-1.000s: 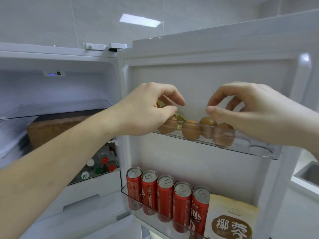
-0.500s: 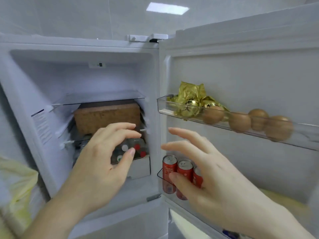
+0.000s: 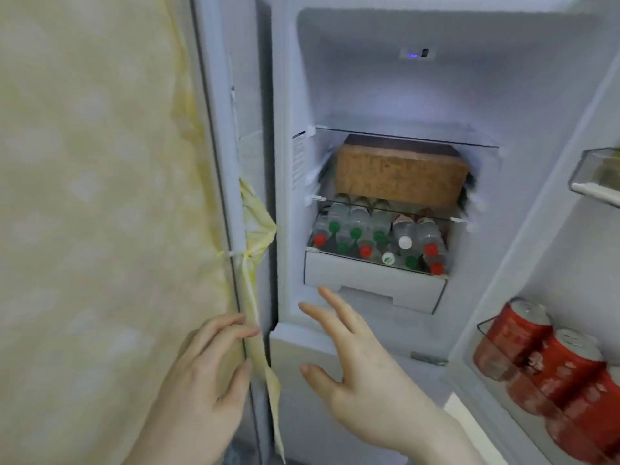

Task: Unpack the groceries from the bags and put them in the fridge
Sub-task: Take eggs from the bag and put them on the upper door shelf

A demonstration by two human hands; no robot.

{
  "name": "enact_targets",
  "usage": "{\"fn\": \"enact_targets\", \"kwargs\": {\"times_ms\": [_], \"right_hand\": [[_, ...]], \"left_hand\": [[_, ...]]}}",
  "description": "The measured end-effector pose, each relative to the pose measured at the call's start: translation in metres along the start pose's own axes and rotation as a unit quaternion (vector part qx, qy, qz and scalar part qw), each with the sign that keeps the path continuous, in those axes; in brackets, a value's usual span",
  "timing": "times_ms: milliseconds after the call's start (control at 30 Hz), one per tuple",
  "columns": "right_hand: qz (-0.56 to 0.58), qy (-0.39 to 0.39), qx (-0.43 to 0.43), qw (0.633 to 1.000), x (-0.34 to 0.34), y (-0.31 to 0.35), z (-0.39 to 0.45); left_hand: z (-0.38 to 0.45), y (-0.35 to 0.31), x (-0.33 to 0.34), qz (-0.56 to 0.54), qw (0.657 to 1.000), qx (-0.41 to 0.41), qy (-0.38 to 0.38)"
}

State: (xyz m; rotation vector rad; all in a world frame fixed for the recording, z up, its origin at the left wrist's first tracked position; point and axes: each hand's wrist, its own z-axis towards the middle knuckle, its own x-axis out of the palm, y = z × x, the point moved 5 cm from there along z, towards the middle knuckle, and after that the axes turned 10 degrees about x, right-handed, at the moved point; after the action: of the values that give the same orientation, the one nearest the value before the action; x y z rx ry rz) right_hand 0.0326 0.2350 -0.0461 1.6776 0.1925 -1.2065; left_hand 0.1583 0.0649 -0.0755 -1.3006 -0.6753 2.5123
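Observation:
The white fridge (image 3: 288, 95) stands open ahead of me. A large pale yellow bag (image 3: 100, 196) hangs against its left side and fills the left of the view. My left hand (image 3: 208, 380) is low at the bag's right edge, fingers curled against the yellow plastic, holding nothing. My right hand (image 3: 362, 374) is spread open in front of the fridge's lower sill, empty. Inside, a brown box (image 3: 399, 176) lies on the middle shelf above several water bottles (image 3: 379, 236) with red, green and white caps.
A white drawer (image 3: 369, 283) sits under the bottles. The open door at the right carries red cans (image 3: 550, 364) in a lower rack and a clear upper rack (image 3: 593, 176). The top fridge compartment holds nothing.
Both hands left the eggs on the door's upper rack and dropped low. My view swung left and down, bringing the yellow bag into sight.

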Motion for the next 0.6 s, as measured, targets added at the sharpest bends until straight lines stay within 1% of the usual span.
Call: {"fn": "enact_targets", "kwargs": {"times_ms": [133,233,300,433,600], "right_hand": [[0.001,0.078,-0.071,0.994,0.033,0.016,0.031],[-0.002,0.133,-0.16,0.978,0.063,0.031,0.047],[-0.009,0.18,-0.201,0.963,0.082,0.041,0.051],[-0.03,0.281,-0.265,0.922,0.12,0.06,0.037],[-0.035,0.39,-0.36,0.847,0.164,0.102,-0.019]], "left_hand": [[-0.058,0.019,-0.019,0.055,0.992,-0.103,-0.041],[-0.105,0.017,-0.027,0.087,0.973,-0.191,-0.093],[-0.138,0.009,-0.028,0.111,0.956,-0.247,-0.114],[-0.207,-0.021,-0.032,0.153,0.913,-0.348,-0.148],[-0.302,-0.085,-0.049,0.209,0.846,-0.445,-0.207]]}}
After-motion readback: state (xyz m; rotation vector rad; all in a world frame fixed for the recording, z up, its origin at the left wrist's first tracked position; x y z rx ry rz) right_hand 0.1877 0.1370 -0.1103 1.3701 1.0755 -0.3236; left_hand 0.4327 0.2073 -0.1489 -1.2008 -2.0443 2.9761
